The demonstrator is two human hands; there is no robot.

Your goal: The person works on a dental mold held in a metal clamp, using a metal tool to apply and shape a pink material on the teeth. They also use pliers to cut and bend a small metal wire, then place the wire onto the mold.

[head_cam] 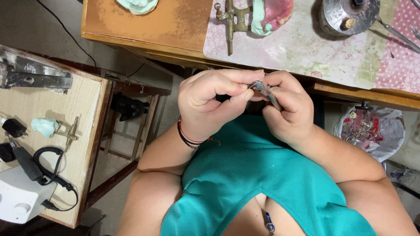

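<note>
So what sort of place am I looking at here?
Most likely a small dental laboratory workbench. A pink denture base on a brass articulator sits on the wooden bench, beside a metal burner, and both hands work a small metal tool.

Teal top (262, 175) as landmark. Just above it, hands pinch a silver-grey metal tool (262, 88). Black & red cord bracelets (189, 136) on wrist to its left. Beyond: orange-brown bench (148, 24) w/ pale pink floral mat (302, 48), red polka-dot patch (400, 57), pink denture in mint-green cast (271, 15), brass articulator (231, 19). Far left: black coiled cable (50, 168).
</note>
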